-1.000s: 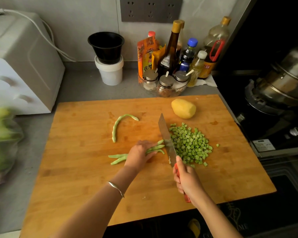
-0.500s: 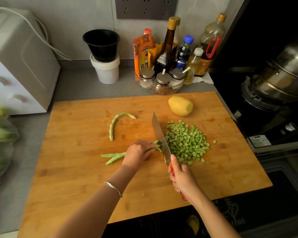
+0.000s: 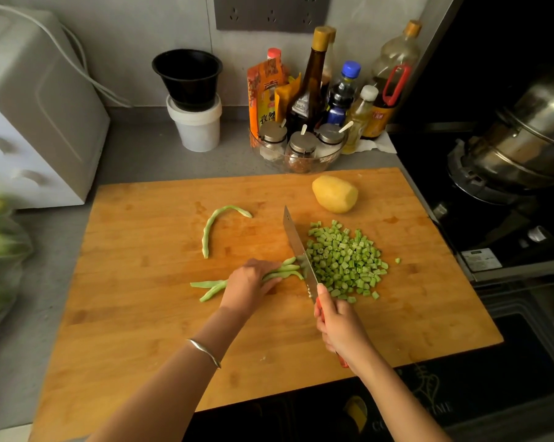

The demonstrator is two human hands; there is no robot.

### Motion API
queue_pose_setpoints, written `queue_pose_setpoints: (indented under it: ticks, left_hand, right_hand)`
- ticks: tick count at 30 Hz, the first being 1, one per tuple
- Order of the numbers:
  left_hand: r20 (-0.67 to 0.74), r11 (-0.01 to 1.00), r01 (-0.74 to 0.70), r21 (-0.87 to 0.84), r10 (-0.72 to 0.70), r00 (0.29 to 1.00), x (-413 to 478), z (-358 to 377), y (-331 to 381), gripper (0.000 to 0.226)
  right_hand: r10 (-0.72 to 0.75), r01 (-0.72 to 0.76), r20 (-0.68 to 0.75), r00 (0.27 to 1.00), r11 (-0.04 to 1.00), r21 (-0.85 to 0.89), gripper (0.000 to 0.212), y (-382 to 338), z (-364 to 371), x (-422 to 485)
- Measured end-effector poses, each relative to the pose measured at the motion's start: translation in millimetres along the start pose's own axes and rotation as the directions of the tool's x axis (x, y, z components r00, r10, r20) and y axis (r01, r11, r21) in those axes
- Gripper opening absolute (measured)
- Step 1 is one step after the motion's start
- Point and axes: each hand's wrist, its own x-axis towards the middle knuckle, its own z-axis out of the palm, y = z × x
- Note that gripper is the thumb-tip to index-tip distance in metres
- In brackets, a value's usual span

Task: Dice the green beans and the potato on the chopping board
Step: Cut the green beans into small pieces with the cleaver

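Both busy: left hand (image 3: 250,282) clamps beans (image 3: 285,272) flat, tips feeding the knife (image 3: 296,247) gripped in right hand (image 3: 339,327). Dice (image 3: 345,260) piled beyond right hand, on blade's far side; potato (image 3: 334,194) farther back, uncut.

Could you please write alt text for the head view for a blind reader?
A person's left hand holds a bundle of green beans on a chopping board while the right hand grips a knife at their ends, beside a pile of diced beans. A potato and one curved bean lie behind.

Home kitchen, condiment bottles (image 3: 313,87), steel pot (image 3: 530,138), chopping board (image 3: 141,314)
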Motion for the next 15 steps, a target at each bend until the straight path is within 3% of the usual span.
queue_pose_setpoints:
  ticks: [8,15]
  left_hand:
    - [-0.047,0.999,-0.040,0.015,0.041,0.998,0.0,5.0,7.7,0.028]
    - [-0.037,0.999,-0.048,-0.007,0.047,0.998,0.3,7.9,5.6,0.026]
  right_hand:
    - [0.016,-0.016,0.000,1.000,1.000,0.009,0.053,-2.3,-7.2,-1.4]
    - [-0.070,0.070,-0.001,0.998,0.996,0.057,0.053,-2.4,-8.4,-12.8]
